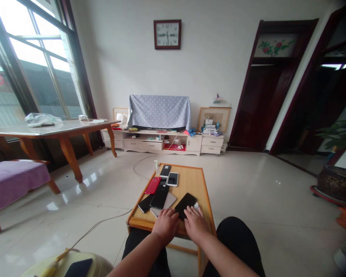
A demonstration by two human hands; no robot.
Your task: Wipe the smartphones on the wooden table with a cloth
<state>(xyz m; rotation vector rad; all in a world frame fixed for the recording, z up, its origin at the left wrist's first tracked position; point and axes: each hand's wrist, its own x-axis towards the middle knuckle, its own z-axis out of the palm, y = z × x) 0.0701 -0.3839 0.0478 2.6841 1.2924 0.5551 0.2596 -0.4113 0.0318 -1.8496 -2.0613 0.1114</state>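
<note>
At the left of the small table [191, 177], a dark phone [145, 204] lay near the edge, with a red phone [152, 185] just beyond it and a clear bottle [157, 168] standing at the far corner. Next to the right, a long black phone [159, 197] rested partly over a pale phone [170, 200]; a white phone [173, 179] lay farther back. The left hand [166, 222] reached in over the near edge, palm down, wrist low, its fingers bent and close together at the lower left side of the black handset [185, 204]; whether they gripped it could not be told. The handset lay between the two hands, near the right edge of the table and tilted to the right. The right hand [195, 220] met its lower right side, forearm angled inward, fingers slightly apart; a firm hold could not be confirmed. A small whitish patch at these fingertips was too unclear to identify. The step in hand appeared to be two-handed handling of the handset; the next move called for light, even contact on both sides.
</note>
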